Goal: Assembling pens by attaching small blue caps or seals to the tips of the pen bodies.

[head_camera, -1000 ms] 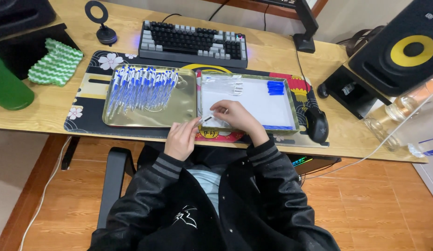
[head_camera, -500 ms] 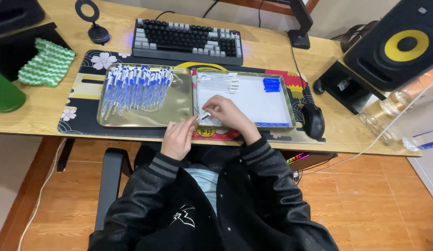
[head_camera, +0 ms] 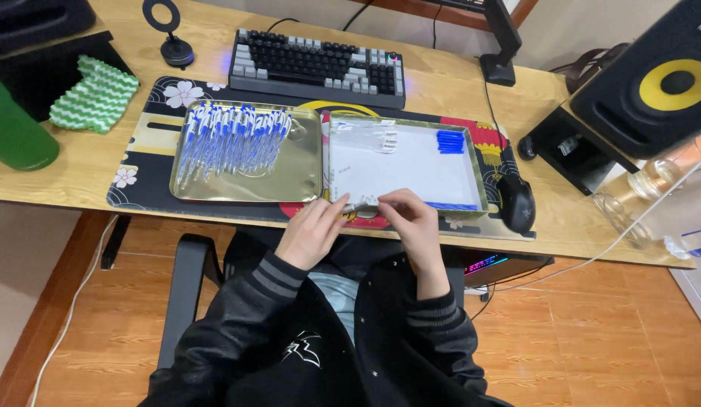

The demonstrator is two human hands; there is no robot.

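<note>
Both hands meet at the near edge of the desk (head_camera: 87, 169), just in front of the white-lined tray (head_camera: 410, 167). The left hand (head_camera: 313, 232) and the right hand (head_camera: 410, 226) pinch a small clear pen part (head_camera: 361, 203) between their fingertips — it is too small to tell more. To the left sits a gold tray (head_camera: 305, 169) filled with a row of blue-and-white pens (head_camera: 230, 139). Small blue caps (head_camera: 450, 142) lie in the far right corner of the white tray, and clear pieces (head_camera: 373, 139) lie near its far edge. A black mouse (head_camera: 517, 202) rests just beside that tray — a keyboard (head_camera: 318, 68) lies beyond.

trays (head_camera: 313, 162): 2 | keyboard (head_camera: 318, 66): 1 | mouse (head_camera: 517, 202): 1 | pens (head_camera: 230, 139): perhaps 30+
</note>
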